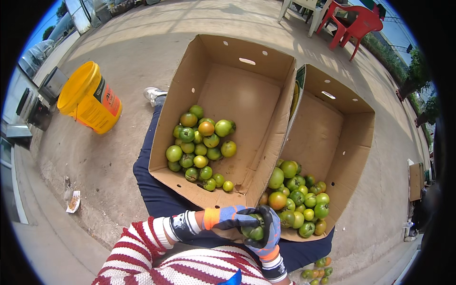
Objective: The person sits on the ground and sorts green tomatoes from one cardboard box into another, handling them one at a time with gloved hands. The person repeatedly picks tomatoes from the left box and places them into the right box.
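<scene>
A large green tomato [252, 232] is held between both hands at the near edge of two cardboard boxes. My left hand [231, 216], in a blue and black work glove with an orange cuff, grips it from the left. My right hand [272, 231], gloved alike, wraps around its right side. The left cardboard box [245, 82] holds a heap of green and some orange-tinged tomatoes [187, 134] at its near left. In the right cardboard box [319, 110], more green and ripening tomatoes [296, 196] lie at the near end.
Several loose tomatoes [320, 273] lie on the floor at lower right. A yellow bucket [94, 103] stands to the left. Navy-trousered legs [148, 164] flank the boxes. Red [352, 21] and white plastic chairs [302, 7] stand at the far right. A small paper [73, 202] lies at left.
</scene>
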### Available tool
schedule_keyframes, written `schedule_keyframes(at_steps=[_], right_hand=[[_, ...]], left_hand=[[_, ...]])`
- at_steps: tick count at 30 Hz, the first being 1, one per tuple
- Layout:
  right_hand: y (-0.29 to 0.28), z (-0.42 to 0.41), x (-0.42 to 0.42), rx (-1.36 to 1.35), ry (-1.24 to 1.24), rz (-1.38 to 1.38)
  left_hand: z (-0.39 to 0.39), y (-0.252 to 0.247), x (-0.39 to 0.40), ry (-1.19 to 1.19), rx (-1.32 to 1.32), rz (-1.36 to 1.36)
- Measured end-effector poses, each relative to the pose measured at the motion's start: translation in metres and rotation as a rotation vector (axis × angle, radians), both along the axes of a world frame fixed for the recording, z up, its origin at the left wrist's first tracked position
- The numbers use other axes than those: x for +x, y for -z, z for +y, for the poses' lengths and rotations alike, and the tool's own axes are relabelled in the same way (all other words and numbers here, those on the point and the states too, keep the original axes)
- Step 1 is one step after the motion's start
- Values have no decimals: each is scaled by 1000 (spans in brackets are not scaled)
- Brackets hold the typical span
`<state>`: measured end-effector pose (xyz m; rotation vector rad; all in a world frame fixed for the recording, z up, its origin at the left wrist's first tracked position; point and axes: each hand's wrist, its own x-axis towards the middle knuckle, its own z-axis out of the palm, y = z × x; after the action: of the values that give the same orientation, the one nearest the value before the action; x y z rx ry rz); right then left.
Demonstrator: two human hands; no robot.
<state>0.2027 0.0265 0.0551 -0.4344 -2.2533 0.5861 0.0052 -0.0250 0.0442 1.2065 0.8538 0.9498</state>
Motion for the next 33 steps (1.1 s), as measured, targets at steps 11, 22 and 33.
schedule_keyframes(at_steps=[11,22,33], right_hand=[[28,14,19,-83,320,-410],[30,6,17,-83,320,-504],[13,-4,17,-34,352,-314]], left_hand=[[40,38,-51,-256,-70,1284],[69,158,-36,459,77,2171],[35,45,-55,-431,-153,920]])
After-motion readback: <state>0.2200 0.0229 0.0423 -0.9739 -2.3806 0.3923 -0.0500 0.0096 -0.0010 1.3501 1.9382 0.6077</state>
